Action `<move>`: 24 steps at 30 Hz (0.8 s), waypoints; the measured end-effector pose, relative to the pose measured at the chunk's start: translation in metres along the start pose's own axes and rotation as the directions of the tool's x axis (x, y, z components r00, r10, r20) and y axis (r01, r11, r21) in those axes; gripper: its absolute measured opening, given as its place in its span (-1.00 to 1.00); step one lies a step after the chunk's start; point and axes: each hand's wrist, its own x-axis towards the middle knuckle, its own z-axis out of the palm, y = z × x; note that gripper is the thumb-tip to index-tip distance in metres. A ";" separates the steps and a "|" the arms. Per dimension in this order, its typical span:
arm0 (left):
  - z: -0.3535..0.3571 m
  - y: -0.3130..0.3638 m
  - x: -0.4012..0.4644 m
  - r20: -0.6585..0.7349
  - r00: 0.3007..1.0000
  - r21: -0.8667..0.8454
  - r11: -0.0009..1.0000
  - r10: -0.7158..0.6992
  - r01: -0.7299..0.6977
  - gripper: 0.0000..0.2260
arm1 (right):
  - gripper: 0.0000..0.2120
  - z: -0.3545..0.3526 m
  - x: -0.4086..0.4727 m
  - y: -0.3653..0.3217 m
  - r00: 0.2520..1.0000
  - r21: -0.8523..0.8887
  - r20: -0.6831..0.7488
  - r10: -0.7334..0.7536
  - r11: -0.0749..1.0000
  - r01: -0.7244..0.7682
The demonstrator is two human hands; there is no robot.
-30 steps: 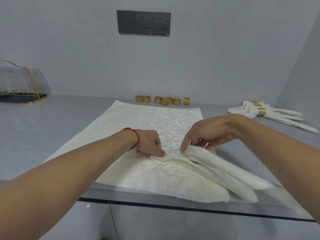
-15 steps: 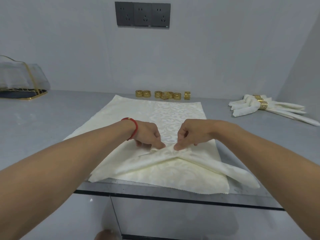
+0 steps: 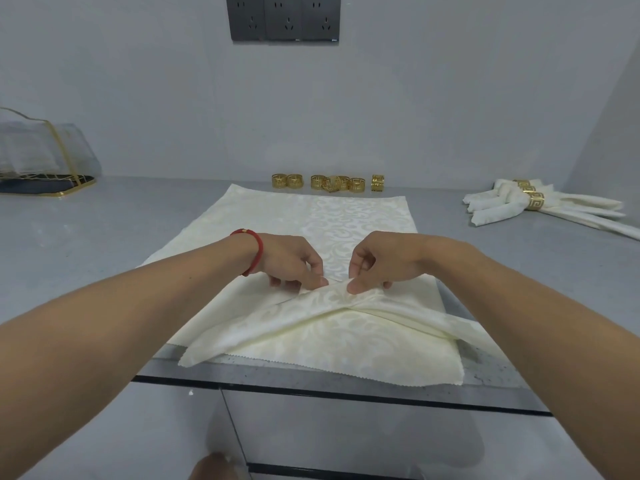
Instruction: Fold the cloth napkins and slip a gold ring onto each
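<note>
A cream patterned napkin (image 3: 298,323) is folded into two long tails that spread left and right from a peak at the middle. It lies on flat cream napkins (image 3: 277,223) stacked on the grey counter. My left hand (image 3: 294,263), with a red band at the wrist, pinches the peak from the left. My right hand (image 3: 375,263) pinches the same peak from the right. Several gold rings (image 3: 329,182) stand in a row behind the stack, near the wall.
Folded napkins with gold rings on them (image 3: 526,202) lie at the back right. A clear, gold-framed holder (image 3: 45,157) stands at the far left. The counter's front edge (image 3: 311,386) runs just under the napkin stack. Wall sockets (image 3: 282,17) are above.
My right hand has come in toward the left hand. The napkin, bunched to the right a second ago, now spreads into two tails, one each side, and both hands hold its peak.
</note>
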 end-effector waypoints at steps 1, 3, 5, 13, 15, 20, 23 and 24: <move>0.001 0.001 -0.001 -0.008 1.000 -0.012 1.000 -0.007 0.007 -0.79 | -0.68 0.001 0.001 0.002 1.000 0.016 -0.002 -0.012 1.000 0.012; 0.002 0.003 -0.003 -0.022 0.999 -0.008 1.000 -0.024 0.024 -0.75 | -0.68 0.002 0.002 0.006 1.000 0.034 -0.012 -0.024 0.999 0.024; 0.004 0.007 -0.005 -0.069 0.996 0.033 0.998 -0.048 0.051 -0.66 | -0.70 0.003 0.005 0.007 0.999 0.033 -0.023 -0.025 0.999 0.026; 0.021 0.015 -0.003 -0.252 0.953 0.216 0.970 0.169 -0.115 -0.82 | -0.72 0.011 -0.013 -0.010 0.980 -0.122 -0.171 -0.101 0.989 0.081; 0.021 0.016 -0.002 -0.253 0.950 0.243 0.963 0.182 -0.120 -0.83 | -0.66 0.021 -0.022 -0.013 0.944 -0.187 -0.256 -0.209 0.969 0.164; 0.020 0.019 -0.002 -0.261 0.951 0.218 0.970 0.168 -0.111 -0.91 | -0.63 0.037 -0.029 -0.006 0.938 -0.427 -0.175 -0.300 0.881 0.202; 0.022 0.021 -0.005 -0.325 0.923 0.215 0.967 0.206 -0.140 -0.90 | -0.84 0.035 -0.026 0.001 0.909 -0.386 -0.205 -0.363 0.883 0.266; 0.023 0.020 -0.006 -0.342 0.915 0.198 0.968 0.216 -0.155 -0.89 | -0.90 0.034 -0.023 0.003 0.901 -0.341 -0.226 -0.371 0.896 0.284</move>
